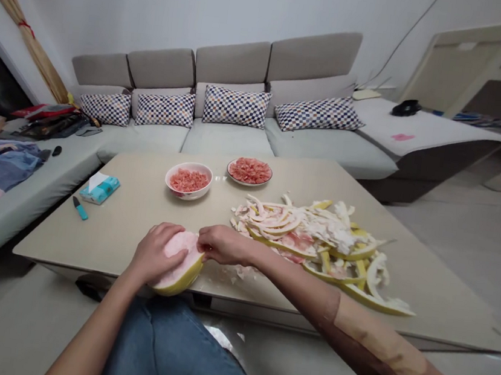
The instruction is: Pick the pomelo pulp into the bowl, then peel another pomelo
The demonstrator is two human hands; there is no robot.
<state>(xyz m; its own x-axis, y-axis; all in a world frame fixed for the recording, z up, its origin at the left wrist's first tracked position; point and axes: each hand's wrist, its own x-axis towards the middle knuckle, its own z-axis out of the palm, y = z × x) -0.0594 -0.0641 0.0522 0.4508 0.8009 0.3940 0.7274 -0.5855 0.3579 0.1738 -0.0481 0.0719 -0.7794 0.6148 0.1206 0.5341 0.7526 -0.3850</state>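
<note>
At the table's front edge is a partly peeled pomelo [181,271], its pale pink pith facing up and yellow rind left on the lower side. My left hand [154,253] is wrapped round its left side, fingers over the top and thumb across the pith. My right hand [224,245] is closed in a pinch at the pomelo's upper right edge, against the rind; the fingertips are partly hidden. Just right of that hand lies a heap of pomelo peel [280,223], with yellow rind strips, white pith and some pink scraps.
A bowl [187,195] and a plate [248,183] of pink pomelo flesh stand farther back on the table [136,188]. To the left lie a tissue pack [100,189] and a turquoise-handled knife [80,208]. Behind the table is a sofa [224,135] with checkered cushions.
</note>
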